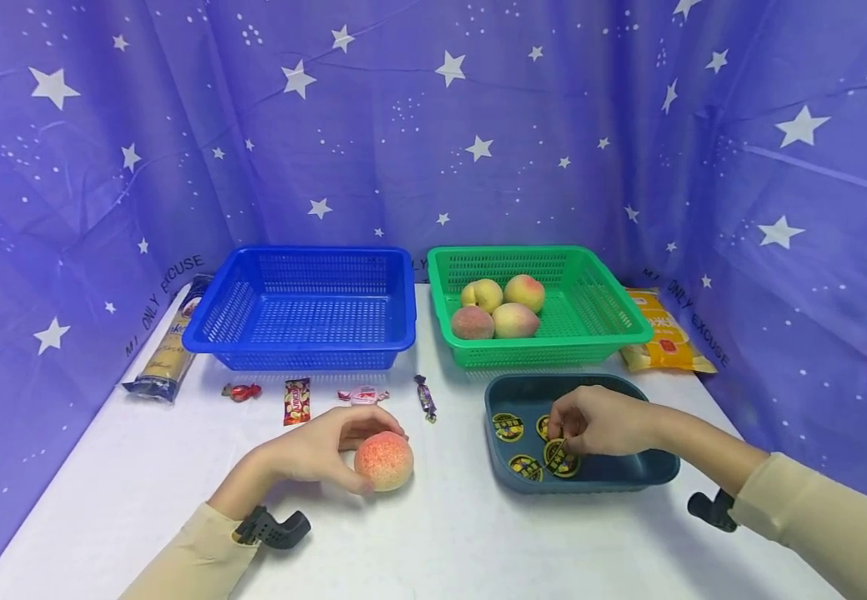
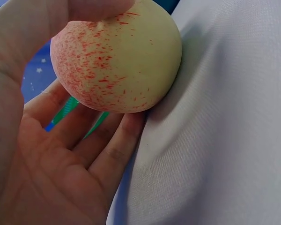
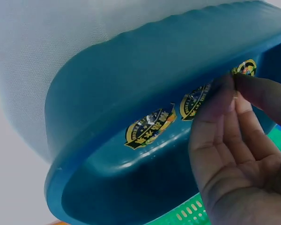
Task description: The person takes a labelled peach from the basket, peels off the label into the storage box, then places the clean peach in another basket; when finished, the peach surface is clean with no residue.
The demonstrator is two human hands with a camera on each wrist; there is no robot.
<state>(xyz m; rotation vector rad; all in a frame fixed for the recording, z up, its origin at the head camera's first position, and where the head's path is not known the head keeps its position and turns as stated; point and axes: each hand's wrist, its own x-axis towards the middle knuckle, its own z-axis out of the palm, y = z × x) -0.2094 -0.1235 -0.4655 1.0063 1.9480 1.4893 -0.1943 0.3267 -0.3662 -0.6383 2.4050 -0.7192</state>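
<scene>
A pink-and-cream peach (image 1: 384,461) is at the front middle of the white table. My left hand (image 1: 324,448) holds it, thumb on the near side and fingers around the far side. From the left wrist, the peach (image 2: 117,61) appears low against the cloth. Inside a dark teal basin (image 1: 598,482), my right hand (image 1: 606,421) reaches down among several round black-and-gold stickers (image 1: 526,467). Thumb and forefinger of the right hand (image 3: 248,164) pinch at a sticker's edge, mostly hidden behind the fingertips. Another sticker (image 3: 150,127) lies beside the hand, one edge lifted.
Behind are a blue basket (image 1: 298,354) and a green basket (image 1: 553,354) with several peaches (image 1: 516,320). Wrapped candies, including a red packet (image 1: 297,401) and a purple one (image 1: 425,398), lie in a row. A pasta bag (image 1: 171,350) and an orange bag (image 1: 662,333) flank the baskets.
</scene>
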